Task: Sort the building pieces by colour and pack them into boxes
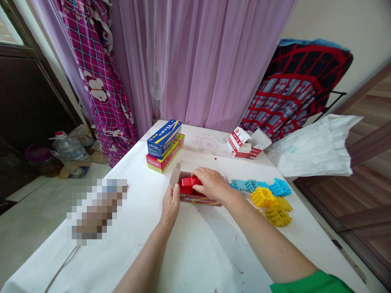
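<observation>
An open cardboard box [200,200] with a red printed side lies in the middle of the white table. My left hand [170,203] grips its left end, thumb at the rim beside a raised flap [175,175]. Inside the box is a shiny red plastic object [187,184], whose exact kind I cannot make out. My right hand [210,183] reaches over the box from the right, its fingers curled around the right part of the red object. The palm and wrist hide much of the box's right end.
Two stacked boxes, blue [163,140] over red-and-green [166,159], stand behind left. Back right is an opened red-and-white box [244,144]. Blue [279,187] and yellow [276,211] interlocking plastic pieces lie right. A white bag [314,148] sits at the right edge; a cable [62,266] runs left.
</observation>
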A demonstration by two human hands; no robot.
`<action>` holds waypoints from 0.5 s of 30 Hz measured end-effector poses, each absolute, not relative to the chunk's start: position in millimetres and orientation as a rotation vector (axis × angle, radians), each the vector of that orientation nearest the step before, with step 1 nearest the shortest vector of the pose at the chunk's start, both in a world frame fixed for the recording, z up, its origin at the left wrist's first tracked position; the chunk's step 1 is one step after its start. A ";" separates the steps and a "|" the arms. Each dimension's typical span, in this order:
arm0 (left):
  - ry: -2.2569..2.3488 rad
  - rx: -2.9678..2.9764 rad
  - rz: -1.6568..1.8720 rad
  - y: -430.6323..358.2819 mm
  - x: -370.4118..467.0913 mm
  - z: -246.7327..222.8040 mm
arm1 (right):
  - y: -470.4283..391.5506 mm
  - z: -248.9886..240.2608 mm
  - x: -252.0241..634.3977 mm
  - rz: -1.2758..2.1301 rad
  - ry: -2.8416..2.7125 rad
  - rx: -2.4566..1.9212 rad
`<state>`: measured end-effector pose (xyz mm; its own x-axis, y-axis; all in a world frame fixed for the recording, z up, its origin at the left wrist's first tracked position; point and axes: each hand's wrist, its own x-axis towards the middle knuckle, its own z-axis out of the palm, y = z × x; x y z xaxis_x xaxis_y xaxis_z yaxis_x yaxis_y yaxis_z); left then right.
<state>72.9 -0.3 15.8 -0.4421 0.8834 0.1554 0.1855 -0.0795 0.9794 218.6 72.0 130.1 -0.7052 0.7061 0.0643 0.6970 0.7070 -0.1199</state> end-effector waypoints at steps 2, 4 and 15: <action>1.611 1.184 1.577 -0.7 72.9 16.2 | 71.3 128.6 214.3 0.118 -2.849 -1.137; 1.607 1.185 1.580 -1.0 73.1 16.8 | 69.8 127.1 212.8 0.130 -2.856 -1.144; 1.618 1.243 1.656 -2.4 75.0 17.8 | 73.7 134.9 296.6 0.222 -1.898 -1.399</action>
